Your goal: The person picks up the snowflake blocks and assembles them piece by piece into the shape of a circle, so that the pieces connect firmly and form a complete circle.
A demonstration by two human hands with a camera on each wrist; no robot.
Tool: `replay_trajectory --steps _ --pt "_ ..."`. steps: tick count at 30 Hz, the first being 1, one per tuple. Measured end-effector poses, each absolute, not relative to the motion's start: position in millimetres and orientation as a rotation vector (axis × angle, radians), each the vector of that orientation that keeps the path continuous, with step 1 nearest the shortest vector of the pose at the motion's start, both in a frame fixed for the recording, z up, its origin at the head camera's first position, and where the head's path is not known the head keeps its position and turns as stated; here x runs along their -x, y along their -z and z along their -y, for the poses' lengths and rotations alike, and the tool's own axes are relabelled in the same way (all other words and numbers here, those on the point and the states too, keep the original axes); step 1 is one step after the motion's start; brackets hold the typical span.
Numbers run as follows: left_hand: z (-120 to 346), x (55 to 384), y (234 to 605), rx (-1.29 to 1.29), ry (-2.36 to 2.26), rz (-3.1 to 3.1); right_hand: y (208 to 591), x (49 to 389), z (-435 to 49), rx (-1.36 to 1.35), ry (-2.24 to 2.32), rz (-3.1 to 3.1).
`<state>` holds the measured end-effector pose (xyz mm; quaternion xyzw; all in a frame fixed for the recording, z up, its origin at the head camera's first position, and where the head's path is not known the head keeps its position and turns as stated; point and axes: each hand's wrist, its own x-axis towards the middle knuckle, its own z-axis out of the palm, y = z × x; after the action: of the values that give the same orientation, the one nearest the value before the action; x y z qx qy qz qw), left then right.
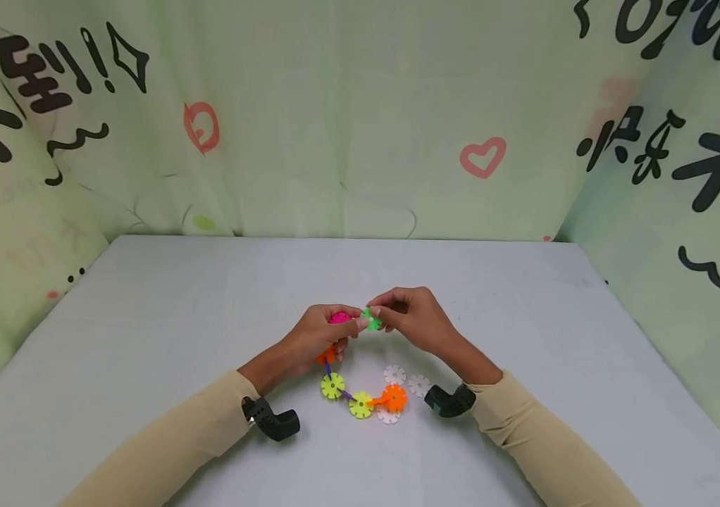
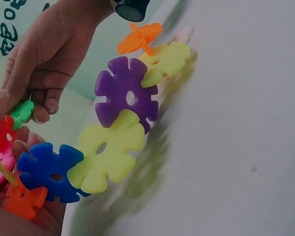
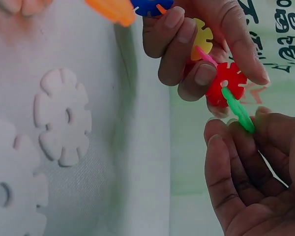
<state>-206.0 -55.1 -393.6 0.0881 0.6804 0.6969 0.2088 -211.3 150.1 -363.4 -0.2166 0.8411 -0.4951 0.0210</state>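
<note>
My left hand (image 1: 309,336) grips one end of a chain of slotted plastic snowflake discs, around its red disc (image 3: 226,84) and pink disc (image 2: 4,162). My right hand (image 1: 420,320) pinches a green snowflake disc (image 3: 241,112) between thumb and fingers, its edge at the red disc's slots. From the left hand the chain runs down through an orange disc (image 2: 24,201), a blue disc (image 2: 51,164), a yellow disc (image 2: 120,150), a purple disc (image 2: 113,91) and another yellow disc (image 2: 173,56). An orange disc (image 1: 394,398) comes at its far end.
Loose white snowflake discs lie on the white table (image 1: 208,296) near the chain's end: one behind it (image 1: 394,374), another white disc (image 1: 419,384) by the right wrist camera (image 1: 451,401), and a white disc (image 1: 388,417) partly under the orange one. Printed curtains (image 1: 398,84) surround the table.
</note>
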Motion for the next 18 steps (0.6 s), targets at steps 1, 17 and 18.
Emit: replay_trajectory --steps 1,17,18 --pt "55 206 393 -0.236 -1.933 -1.904 364 211 -151 0.68 1.534 -2.606" --pt "56 206 390 -0.173 -1.99 -1.847 370 203 -173 0.645 1.286 -2.612" --pt "56 206 390 -0.171 -1.991 -1.842 371 202 -174 0.655 1.261 -2.609"
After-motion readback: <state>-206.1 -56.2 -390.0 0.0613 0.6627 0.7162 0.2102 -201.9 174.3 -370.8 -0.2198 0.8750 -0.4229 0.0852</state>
